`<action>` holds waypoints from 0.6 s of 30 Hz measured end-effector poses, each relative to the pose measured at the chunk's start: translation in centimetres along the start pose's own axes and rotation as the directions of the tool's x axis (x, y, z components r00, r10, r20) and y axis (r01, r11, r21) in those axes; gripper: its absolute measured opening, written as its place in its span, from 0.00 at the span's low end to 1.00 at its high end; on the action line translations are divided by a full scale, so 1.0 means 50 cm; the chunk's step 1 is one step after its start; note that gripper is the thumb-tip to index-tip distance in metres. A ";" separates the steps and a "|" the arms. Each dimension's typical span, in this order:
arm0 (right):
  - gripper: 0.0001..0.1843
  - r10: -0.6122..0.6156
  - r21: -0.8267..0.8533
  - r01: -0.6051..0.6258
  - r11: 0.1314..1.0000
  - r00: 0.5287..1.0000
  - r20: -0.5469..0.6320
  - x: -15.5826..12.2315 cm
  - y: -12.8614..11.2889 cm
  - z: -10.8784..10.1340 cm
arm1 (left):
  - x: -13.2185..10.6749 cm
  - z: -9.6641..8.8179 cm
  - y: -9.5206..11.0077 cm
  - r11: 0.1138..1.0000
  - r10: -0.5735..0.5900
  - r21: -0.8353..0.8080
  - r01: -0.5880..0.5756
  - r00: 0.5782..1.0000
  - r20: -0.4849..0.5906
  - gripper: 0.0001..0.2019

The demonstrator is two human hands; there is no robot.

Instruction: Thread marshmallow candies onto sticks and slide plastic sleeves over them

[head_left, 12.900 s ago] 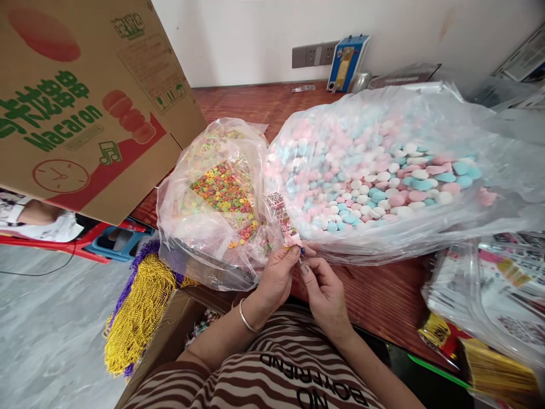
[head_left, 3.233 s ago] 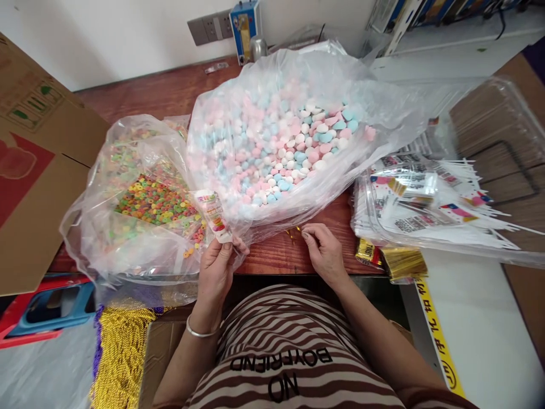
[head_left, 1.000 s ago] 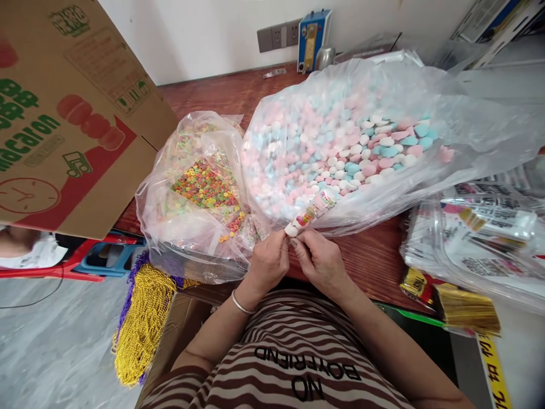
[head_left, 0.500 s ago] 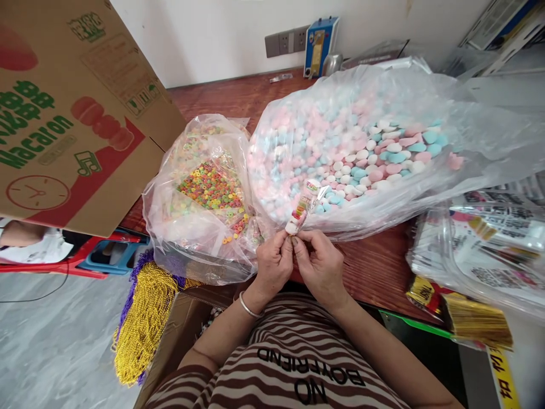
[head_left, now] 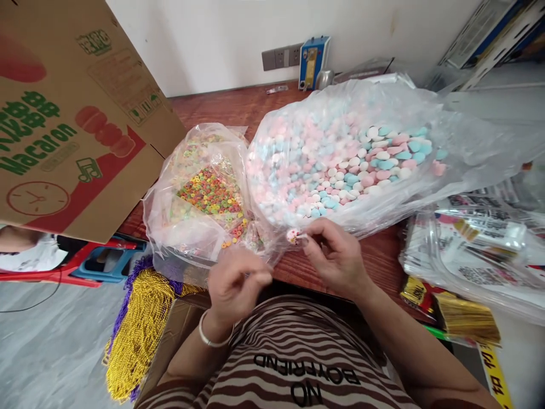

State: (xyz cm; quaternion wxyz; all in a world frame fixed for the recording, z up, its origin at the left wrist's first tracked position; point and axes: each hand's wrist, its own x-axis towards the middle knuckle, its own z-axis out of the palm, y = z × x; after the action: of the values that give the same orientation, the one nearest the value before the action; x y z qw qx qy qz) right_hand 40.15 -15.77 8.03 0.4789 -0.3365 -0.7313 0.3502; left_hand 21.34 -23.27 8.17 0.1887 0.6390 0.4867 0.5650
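My right hand (head_left: 340, 255) pinches a small wrapped candy packet (head_left: 293, 236), white with red marks, between thumb and forefinger above the table's front edge. The packet is seen nearly end-on, so most of it is hidden. Lower and further left, my left hand (head_left: 238, 281) is closed with curled fingers and blurred by motion; what it holds, if anything, I cannot make out. Behind it lies a clear bag of small ring-shaped candies (head_left: 213, 193) in red, yellow, orange and green. Beyond my right hand spreads a big clear bag of pink, white and blue candies (head_left: 361, 165).
A large carton (head_left: 76, 125) stands at left. Gold and purple bead strings (head_left: 138, 335) hang over an open box (head_left: 179, 324) by my left arm. Printed plastic packaging (head_left: 485, 244) and gold twist ties (head_left: 468, 318) lie at right. A blue device (head_left: 314, 62) stands by the wall.
My hands, together on the packet before, have come apart. The left hand has moved left and down; the right has shifted slightly right, keeping the packet, which has tipped from upright.
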 end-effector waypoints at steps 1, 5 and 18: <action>0.05 -0.095 -0.077 0.092 0.993 0.995 -0.029 0.001 -0.010 -0.005 | -0.011 0.005 0.008 0.983 -0.134 -0.101 0.154 0.975 0.178 0.10; 0.07 -0.435 -0.082 0.465 0.882 0.868 0.240 -0.023 -0.035 0.013 | -0.009 0.026 -0.009 0.739 -0.421 -0.312 0.597 0.771 0.478 0.24; 0.10 0.093 0.327 -0.360 0.874 0.784 0.613 -0.002 -0.012 0.091 | -0.013 -0.035 -0.107 0.824 0.108 0.564 -0.052 0.992 -0.067 0.52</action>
State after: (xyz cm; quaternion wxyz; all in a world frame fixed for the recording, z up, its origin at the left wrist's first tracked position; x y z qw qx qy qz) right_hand 35.85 -17.06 7.15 0.2479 -0.1879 -0.6995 0.6434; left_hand 17.63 -21.91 4.10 -0.0545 0.6583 0.6121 0.4347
